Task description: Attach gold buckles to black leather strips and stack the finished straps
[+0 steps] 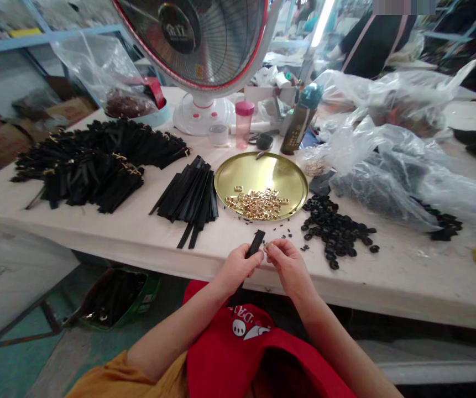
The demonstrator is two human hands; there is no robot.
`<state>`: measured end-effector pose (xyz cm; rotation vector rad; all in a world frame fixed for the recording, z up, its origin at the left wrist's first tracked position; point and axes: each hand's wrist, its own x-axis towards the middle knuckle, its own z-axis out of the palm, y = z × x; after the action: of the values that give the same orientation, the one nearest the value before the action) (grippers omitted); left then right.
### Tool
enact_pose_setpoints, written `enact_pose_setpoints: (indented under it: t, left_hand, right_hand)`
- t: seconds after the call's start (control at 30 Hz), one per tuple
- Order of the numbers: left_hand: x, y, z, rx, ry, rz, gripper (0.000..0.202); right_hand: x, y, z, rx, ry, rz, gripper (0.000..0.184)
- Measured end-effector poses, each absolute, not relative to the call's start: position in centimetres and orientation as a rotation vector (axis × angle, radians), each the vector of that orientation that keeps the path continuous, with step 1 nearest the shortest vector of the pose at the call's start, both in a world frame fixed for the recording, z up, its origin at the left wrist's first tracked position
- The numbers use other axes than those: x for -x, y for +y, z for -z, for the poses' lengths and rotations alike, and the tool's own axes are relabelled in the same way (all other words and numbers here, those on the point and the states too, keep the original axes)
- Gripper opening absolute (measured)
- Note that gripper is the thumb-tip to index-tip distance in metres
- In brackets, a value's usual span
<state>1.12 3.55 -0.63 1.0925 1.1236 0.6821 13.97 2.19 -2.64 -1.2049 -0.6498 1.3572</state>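
My left hand (238,266) is closed around a black strap (256,244) whose upper end sticks up above my fingers, at the table's near edge. My right hand (285,262) pinches something small right beside the strap's end; I cannot make out what it is. Just beyond my hands stands a round gold tray (262,171) holding a heap of small gold buckles (257,203). A small bundle of loose black straps (190,198) lies left of the tray. A pile of black rings (333,229) lies to its right.
A big heap of finished black straps (97,160) fills the table's left. A fan (200,44), a pink cup (244,122) and a bottle (299,119) stand behind the tray. Clear plastic bags (395,166) cover the right. A green bin (113,298) sits under the table. A person stands at the far right.
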Motion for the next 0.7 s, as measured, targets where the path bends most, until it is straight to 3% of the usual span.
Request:
enact_pose_setpoints:
  t: [0.27,0.47,0.7]
  left_hand:
    - [-1.8,2.6,1.7,-0.976,1.074,-0.754,0.030]
    - [-1.7,2.5,1.7,-0.982,1.077,-0.766,0.028]
    - [-1.8,1.8,1.5,-0.974,1.109,-0.769,0.025]
  right_hand:
    - [-12.6,0.6,4.1,1.281,-0.589,-1.189,0.020]
    - [-12.7,-0.4,4.1,1.318,-0.878,-0.979,0.015]
    - [-13.7,0.0,4.6,1.427,-0.732,-1.053,0.018]
